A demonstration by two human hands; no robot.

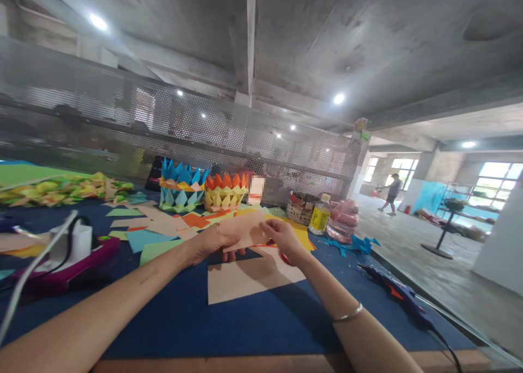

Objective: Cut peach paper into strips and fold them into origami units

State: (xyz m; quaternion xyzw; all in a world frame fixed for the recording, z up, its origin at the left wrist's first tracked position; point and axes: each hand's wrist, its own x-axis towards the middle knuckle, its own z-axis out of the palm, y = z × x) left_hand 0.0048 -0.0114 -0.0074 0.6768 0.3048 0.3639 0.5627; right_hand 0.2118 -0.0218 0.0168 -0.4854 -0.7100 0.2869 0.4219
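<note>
Between both hands, raised a little above the table, is a sheet of peach paper (244,230). My left hand (214,239) grips its left side, thumb on top and fingers beneath. At the right edge my right hand (284,239) pinches the same sheet. A red loop, perhaps a scissors handle (287,260), shows under the right palm; most of it is hidden. Below the hands a larger peach sheet (245,283) lies flat on the blue table cover (180,318). Yellow sheets (302,232) lie just behind the right hand.
Folded-paper baskets, one blue-topped (182,187) and one red-topped (225,193), stand at the back. A bottle (320,215) and a pink jar (343,220) are right of them. A glue gun (396,291) lies right, a power strip (77,258) left. A person (393,190) walks beyond.
</note>
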